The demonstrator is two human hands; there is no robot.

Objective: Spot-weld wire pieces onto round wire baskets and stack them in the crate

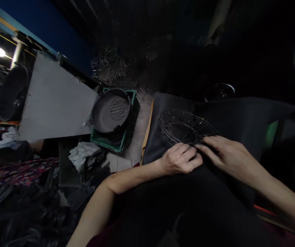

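A round wire basket (180, 125) rests on the dark cloth (168, 103) over the lap, tilted, its ring and spokes showing. At its near edge my left hand (182, 158) is closed, with curled fingers on the wire rim. My right hand (222, 151) is just to the right, its thumb and fingers pinched on the same rim near my left fingertips. The fingertips partly hide the near side of the wire.
At left, a round dark pan (106, 116) holding wire pieces sits on a green crate (94, 137), beside a grey panel (57, 99). Crumpled pale cloth (82, 154) lies below. More wire items (111, 67) are heaped at the back.
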